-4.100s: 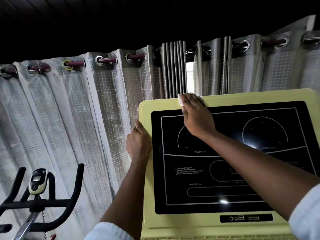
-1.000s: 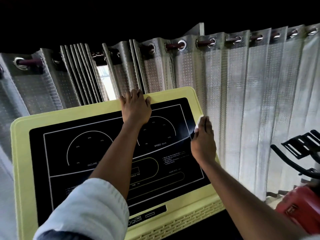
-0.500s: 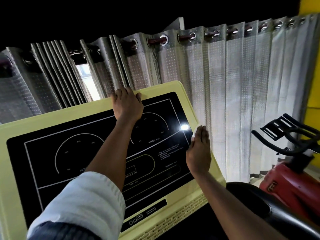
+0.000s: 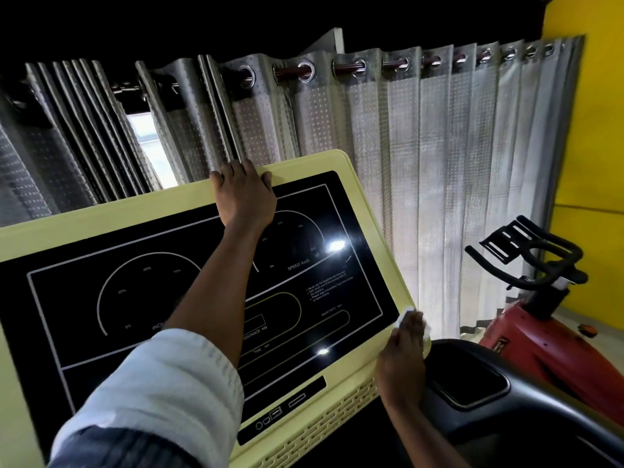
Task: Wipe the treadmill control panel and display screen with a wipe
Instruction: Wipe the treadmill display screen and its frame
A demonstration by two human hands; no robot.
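Note:
The treadmill control panel (image 4: 371, 211) is a pale yellow frame around a glossy black display screen (image 4: 101, 265) with white dial outlines and small text. My left hand (image 4: 244, 194) grips the panel's top edge, fingers curled over it. My right hand (image 4: 403, 352) presses a small white wipe (image 4: 405, 315) against the yellow frame at the panel's lower right edge; only the wipe's tip shows past my fingers.
Grey dotted curtains (image 4: 439, 163) hang close behind the panel on a rod, with a bright gap at left. A red exercise bike (image 4: 547, 336) with black handlebars stands at right by a yellow wall. The treadmill's dark handrail (image 4: 489, 400) runs under my right hand.
My right hand with the wipe has slid down the panel's right edge from mid-height to the lower corner. The left hand stays on the top edge; my view has shifted right.

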